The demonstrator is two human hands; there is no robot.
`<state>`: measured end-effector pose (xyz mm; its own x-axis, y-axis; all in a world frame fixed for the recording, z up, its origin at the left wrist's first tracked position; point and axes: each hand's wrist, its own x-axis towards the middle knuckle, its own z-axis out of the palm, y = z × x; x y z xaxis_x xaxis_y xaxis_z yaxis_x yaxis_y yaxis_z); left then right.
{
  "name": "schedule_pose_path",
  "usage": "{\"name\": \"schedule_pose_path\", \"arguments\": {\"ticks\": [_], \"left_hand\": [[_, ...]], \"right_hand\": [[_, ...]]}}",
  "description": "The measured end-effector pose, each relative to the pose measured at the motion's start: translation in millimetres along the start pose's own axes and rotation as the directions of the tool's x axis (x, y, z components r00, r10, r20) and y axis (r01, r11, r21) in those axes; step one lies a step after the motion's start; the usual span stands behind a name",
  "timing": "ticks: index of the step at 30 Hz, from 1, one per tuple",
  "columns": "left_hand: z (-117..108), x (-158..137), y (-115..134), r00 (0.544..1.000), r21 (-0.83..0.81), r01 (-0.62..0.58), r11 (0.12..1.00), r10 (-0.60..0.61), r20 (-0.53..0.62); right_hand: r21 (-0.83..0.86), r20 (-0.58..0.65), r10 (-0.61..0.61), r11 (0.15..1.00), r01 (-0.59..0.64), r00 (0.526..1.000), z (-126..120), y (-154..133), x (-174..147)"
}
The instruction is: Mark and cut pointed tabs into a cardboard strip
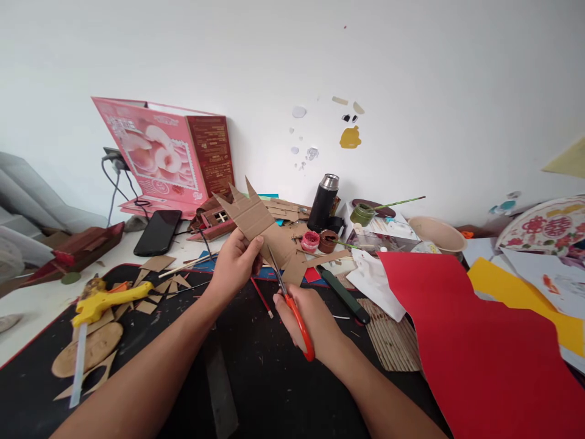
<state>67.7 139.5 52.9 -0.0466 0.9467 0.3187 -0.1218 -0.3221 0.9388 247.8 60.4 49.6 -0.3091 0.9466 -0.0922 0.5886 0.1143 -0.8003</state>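
Observation:
My left hand pinches a piece of brown cardboard between thumb and fingers. Its upper edge is cut into several pointed spikes, and it is held up over the table. In my right hand is a pair of scissors with orange-red handles. The scissor blades point up and away from me, at the lower edge of the cardboard near my left thumb. Whether the blades are biting into the cardboard I cannot tell. Beneath my hands lies a black mat, and a red pencil rests between them.
A yellow glue gun and cardboard scraps lie at left, near a black phone. Behind stand a pink box, a black thermos and paint jars. A green utility knife and red sheet lie at right.

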Motion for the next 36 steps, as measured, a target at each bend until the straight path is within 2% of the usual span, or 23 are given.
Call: {"name": "schedule_pose_path", "arguments": {"ticks": [8, 14, 21, 28, 36], "left_hand": [[-0.4, -0.3, -0.2, 1.000, 0.003, -0.003, 1.000, 0.003, 0.003], [-1.5, 0.4, 0.3, 1.000, 0.003, -0.009, 1.000, 0.009, 0.001], [-3.4, 1.3, 0.6, 1.000, 0.012, 0.000, 1.000, 0.000, 0.007], [-6.8, 2.1, -0.8, 1.000, 0.017, 0.017, 1.000, -0.017, 0.023], [-4.5, 1.1, 1.9, 0.999, 0.009, 0.018, 1.000, -0.018, 0.029]], "right_hand": [[-0.115, -0.075, -0.070, 0.992, 0.061, 0.995, 0.5, -0.1, 2.4], [0.094, 0.074, 0.037, 0.995, -0.044, 0.997, -0.4, 5.8, 3.5], [0.297, 0.187, -0.011, 0.954, -0.046, 0.982, -7.2, 5.7, 0.3], [0.311, 0.271, -0.051, 0.950, -0.037, 0.961, -20.7, 1.4, -3.8], [0.341, 0.321, -0.049, 0.938, -0.067, 0.946, -23.0, 5.7, -5.5]]}}
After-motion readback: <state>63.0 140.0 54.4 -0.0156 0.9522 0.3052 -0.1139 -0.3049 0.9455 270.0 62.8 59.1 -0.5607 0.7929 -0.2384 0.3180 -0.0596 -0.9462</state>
